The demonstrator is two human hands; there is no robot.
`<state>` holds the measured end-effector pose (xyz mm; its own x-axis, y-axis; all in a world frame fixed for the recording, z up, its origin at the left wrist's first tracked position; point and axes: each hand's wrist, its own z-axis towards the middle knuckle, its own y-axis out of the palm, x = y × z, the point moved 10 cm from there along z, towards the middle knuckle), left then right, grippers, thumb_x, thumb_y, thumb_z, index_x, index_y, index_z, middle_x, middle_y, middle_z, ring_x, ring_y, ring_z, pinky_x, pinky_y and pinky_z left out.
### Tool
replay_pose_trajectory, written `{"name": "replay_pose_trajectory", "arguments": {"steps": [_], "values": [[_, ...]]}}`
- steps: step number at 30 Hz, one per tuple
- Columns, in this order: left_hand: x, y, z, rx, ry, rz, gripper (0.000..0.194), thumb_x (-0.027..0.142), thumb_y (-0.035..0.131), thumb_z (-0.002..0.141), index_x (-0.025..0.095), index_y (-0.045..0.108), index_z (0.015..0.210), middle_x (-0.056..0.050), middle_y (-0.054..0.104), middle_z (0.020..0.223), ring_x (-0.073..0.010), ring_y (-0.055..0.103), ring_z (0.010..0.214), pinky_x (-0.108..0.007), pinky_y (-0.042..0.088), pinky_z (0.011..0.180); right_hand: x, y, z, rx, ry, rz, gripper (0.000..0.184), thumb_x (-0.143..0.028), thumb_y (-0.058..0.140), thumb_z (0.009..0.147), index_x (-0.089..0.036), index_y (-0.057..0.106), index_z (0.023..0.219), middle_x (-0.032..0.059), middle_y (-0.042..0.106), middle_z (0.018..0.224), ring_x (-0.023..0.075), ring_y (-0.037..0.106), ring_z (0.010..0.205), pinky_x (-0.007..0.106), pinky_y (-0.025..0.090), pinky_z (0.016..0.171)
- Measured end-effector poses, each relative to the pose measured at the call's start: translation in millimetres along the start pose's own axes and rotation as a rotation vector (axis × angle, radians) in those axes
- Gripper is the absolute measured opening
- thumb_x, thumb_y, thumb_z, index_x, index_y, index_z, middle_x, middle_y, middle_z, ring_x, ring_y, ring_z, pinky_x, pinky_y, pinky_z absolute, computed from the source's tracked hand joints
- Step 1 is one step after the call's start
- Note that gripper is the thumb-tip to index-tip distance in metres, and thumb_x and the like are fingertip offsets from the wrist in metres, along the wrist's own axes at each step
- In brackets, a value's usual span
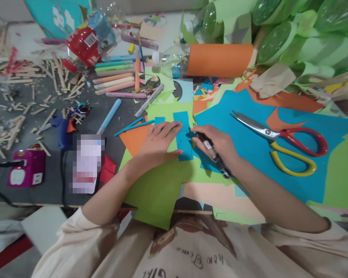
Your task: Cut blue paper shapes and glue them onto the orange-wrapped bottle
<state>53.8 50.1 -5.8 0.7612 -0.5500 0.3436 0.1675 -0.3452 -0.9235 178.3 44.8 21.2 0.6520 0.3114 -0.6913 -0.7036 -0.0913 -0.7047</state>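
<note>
A narrow strip of blue paper [182,119] lies on green paper [153,181] in front of me, with faint drawn lines on it. My left hand [162,141] rests flat with its fingers stretched, the tips touching the strip's left side. In my right hand [216,143] is a dark pen [217,160], its tip close to the strip's right edge. To the right, scissors [268,133] with one red and one yellow handle lie partly open on a large blue sheet [243,110]. Rolled blue paper sticks [133,127] sit left of my left hand.
A phone [87,164], a blue glue gun [60,129] and a purple box [26,168] with a cable lie left. Several markers [116,73], wooden sticks [17,71] and an orange-wrapped bottle [220,60] are farther back. Green bottles [278,42] crowd the back right.
</note>
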Motion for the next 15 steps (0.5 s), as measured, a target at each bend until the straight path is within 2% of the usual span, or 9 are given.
{"name": "replay_pose_trajectory", "arguments": {"steps": [4, 8, 11, 13, 15], "values": [[0, -0.9, -1, 0.006, -0.011, -0.012, 0.072, 0.053, 0.054, 0.091, 0.016, 0.036, 0.151, -0.016, 0.046, 0.151, -0.0355, 0.041, 0.137, -0.052, 0.029, 0.115, 0, 8, -2, -0.046, -0.052, -0.191, 0.041, -0.013, 0.038, 0.090, -0.024, 0.063, 0.121, 0.0109, 0.069, 0.103, 0.0237, 0.065, 0.087, 0.030, 0.042, 0.058], [1, -2.3, 0, 0.010, -0.004, -0.016, 0.070, 0.050, 0.057, 0.090, 0.015, 0.039, 0.149, -0.017, 0.047, 0.150, -0.0345, 0.043, 0.136, -0.050, 0.031, 0.114, -8, -6, 16, -0.024, -0.040, -0.184, 0.039, -0.011, 0.038, 0.091, -0.019, 0.062, 0.120, 0.0119, 0.067, 0.102, 0.0227, 0.064, 0.083, 0.032, 0.047, 0.066], [1, -3.2, 0, 0.014, -0.008, -0.018, 0.070, 0.048, 0.058, 0.090, 0.015, 0.040, 0.149, -0.017, 0.048, 0.150, -0.0348, 0.043, 0.136, -0.051, 0.031, 0.114, -25, -22, 65, -0.040, -0.018, -0.267, 0.033, -0.016, 0.044, 0.093, -0.012, 0.062, 0.121, 0.0132, 0.067, 0.109, 0.0251, 0.067, 0.092, 0.034, 0.050, 0.075], [-1, -1.9, 0, 0.005, -0.018, -0.013, 0.071, 0.048, 0.059, 0.089, 0.016, 0.040, 0.148, -0.016, 0.047, 0.150, -0.0356, 0.043, 0.136, -0.052, 0.031, 0.114, -36, -29, 113, -0.079, -0.029, -0.402, 0.035, -0.014, 0.044, 0.095, -0.008, 0.061, 0.124, 0.0147, 0.063, 0.120, 0.0306, 0.063, 0.112, 0.039, 0.050, 0.087], [-2, -0.5, 0, 0.001, -0.018, -0.007, 0.071, 0.048, 0.061, 0.088, 0.016, 0.041, 0.148, -0.016, 0.047, 0.150, -0.0356, 0.043, 0.137, -0.051, 0.032, 0.113, -41, -39, 167, -0.041, -0.044, -0.511, 0.034, -0.005, 0.048, 0.091, -0.002, 0.062, 0.122, 0.0182, 0.062, 0.128, 0.0336, 0.055, 0.125, 0.048, 0.044, 0.102]]}}
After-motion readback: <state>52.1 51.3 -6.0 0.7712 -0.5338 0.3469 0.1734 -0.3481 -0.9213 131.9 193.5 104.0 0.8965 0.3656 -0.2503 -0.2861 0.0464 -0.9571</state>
